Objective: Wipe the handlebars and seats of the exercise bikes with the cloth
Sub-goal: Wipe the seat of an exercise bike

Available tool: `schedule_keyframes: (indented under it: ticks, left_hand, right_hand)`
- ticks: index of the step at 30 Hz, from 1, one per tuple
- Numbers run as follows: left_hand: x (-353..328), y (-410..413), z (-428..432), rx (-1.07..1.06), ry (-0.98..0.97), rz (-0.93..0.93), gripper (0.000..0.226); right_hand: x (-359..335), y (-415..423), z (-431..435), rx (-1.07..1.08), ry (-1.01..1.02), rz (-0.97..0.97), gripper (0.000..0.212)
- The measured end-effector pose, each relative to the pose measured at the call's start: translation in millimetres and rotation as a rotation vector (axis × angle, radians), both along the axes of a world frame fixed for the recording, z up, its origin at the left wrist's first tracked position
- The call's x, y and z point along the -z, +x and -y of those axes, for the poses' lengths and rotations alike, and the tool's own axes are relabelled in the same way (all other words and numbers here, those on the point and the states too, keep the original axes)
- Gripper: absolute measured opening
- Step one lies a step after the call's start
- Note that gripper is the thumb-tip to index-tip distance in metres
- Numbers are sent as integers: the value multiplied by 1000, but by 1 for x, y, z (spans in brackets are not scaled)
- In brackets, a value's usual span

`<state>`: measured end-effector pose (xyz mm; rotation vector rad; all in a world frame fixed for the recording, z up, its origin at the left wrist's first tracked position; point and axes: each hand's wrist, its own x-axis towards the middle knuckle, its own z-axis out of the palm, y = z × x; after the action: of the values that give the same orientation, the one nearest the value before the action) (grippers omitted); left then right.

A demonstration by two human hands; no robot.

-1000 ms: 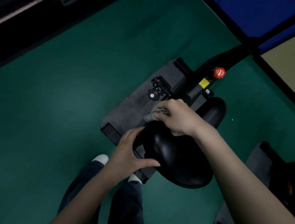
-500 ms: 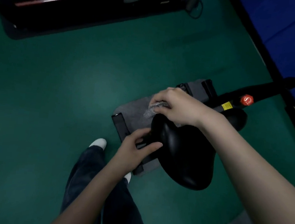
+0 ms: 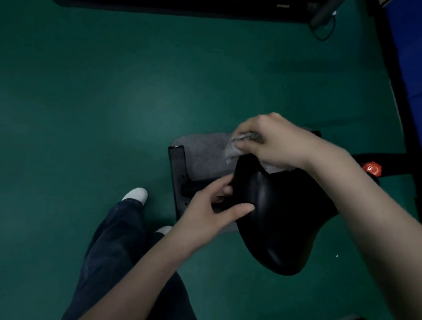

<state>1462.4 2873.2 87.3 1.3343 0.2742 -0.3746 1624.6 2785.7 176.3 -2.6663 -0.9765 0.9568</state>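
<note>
Head view, looking down. The right hand point(image 3: 270, 139) has its fingers curled tightly round a bunched grey cloth point(image 3: 235, 146), pressing it against the narrow tip of the black seat point(image 3: 276, 216). Part of the cloth pokes out past the fingertips, and a pale edge shows under the wrist. The left hand point(image 3: 208, 207) grips the seat just below that point, with the thumb lying on the top surface and the fingers curled against its side. The broad rear of the seat extends from both grips toward the person. Beyond the right wrist sits a red knob point(image 3: 371, 168). Under the hands lie a grey mat point(image 3: 201, 146) and a black base bar point(image 3: 177, 172) on the green floor point(image 3: 109, 87). Beside the left forearm is a white shoe point(image 3: 136, 194).
</note>
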Motion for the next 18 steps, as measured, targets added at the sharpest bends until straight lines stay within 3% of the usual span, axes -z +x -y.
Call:
schedule_keyframes:
  ticks: [3, 8, 15, 18]
  left_hand:
    - [4, -6, 0, 10, 3, -15, 59]
    - [8, -10, -3, 39, -18, -4, 58]
    - [5, -6, -9, 74, -18, 20, 84]
    - [1, -1, -16, 108, 40, 57, 79]
  right_hand:
    - [-5, -18, 6, -48, 109, 67, 16]
    - [-16, -48, 13, -190, 195, 22, 18]
    - [-3, -41, 32, 258, 253, 366, 16]
    - [-4, -65, 43, 326, 346, 437, 15]
